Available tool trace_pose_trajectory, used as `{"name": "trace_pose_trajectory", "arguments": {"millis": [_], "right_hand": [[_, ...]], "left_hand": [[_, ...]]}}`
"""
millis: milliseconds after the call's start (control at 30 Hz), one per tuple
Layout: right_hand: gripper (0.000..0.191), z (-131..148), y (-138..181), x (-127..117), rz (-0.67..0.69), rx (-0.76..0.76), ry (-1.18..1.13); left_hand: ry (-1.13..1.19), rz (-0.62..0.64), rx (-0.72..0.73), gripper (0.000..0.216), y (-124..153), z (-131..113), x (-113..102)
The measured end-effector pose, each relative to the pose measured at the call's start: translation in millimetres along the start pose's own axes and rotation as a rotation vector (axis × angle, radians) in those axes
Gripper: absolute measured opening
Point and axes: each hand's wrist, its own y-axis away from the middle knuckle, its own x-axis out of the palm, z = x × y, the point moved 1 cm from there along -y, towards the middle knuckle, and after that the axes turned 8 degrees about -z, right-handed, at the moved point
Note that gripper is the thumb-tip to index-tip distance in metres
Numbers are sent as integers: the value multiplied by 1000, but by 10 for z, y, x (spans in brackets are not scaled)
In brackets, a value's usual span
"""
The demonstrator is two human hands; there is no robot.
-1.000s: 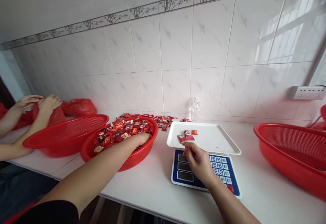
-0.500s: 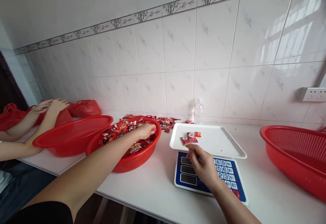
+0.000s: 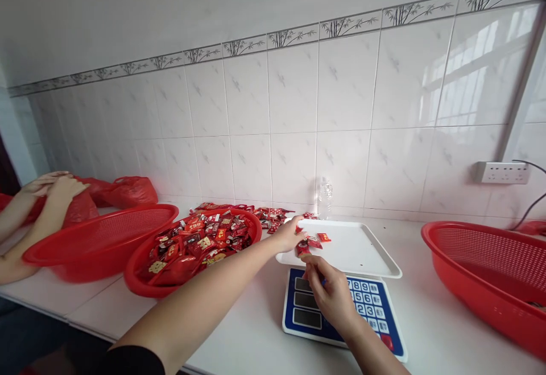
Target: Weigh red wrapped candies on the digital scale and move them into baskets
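Observation:
My left hand [image 3: 290, 235] reaches over the left side of the white tray [image 3: 354, 250] of the scale [image 3: 341, 312]. Its fingers are closed on a small red-wrapped candy, only partly showing. Just in front of the tray's near edge, my right hand [image 3: 331, 294] has its fingers pinched together; what is between them is hidden. A few candies lie on the tray, among them a small red one [image 3: 324, 238] and a dark red one [image 3: 302, 248] close to my fingers. To the left stands a red basket [image 3: 139, 281] heaped with wrapped candies [image 3: 200, 241].
Another red basket [image 3: 102, 233] stands further left, beside a co-worker's hands [image 3: 60, 184] and red plastic bags [image 3: 132, 191]. Loose candies [image 3: 273, 214] and a clear bottle [image 3: 325, 198] are along the wall. At the right stands a large red basket [image 3: 478, 272].
My left hand has moved right, from the candy basket to the scale's tray. My right hand stays by the tray's near edge. The view has shifted slightly.

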Motion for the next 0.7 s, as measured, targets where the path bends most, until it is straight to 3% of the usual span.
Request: {"name": "trace_pose_trajectory", "arguments": {"millis": [167, 300, 400, 567, 700], "right_hand": [[22, 8, -1, 14, -15, -44, 5], [24, 12, -4, 15, -20, -56, -4], [24, 20, -3, 9, -18, -62, 5], [22, 28, 11, 11, 9, -65, 25], [23, 17, 26, 20, 4, -40, 20]], "left_hand": [[124, 70, -1, 67, 19, -138, 259], [178, 86, 20, 67, -32, -188, 225], [148, -4, -9, 61, -122, -107, 10], [-9, -230, -146, 40, -182, 231, -619], [-153, -228, -252, 18, -3, 571, -1008]]}}
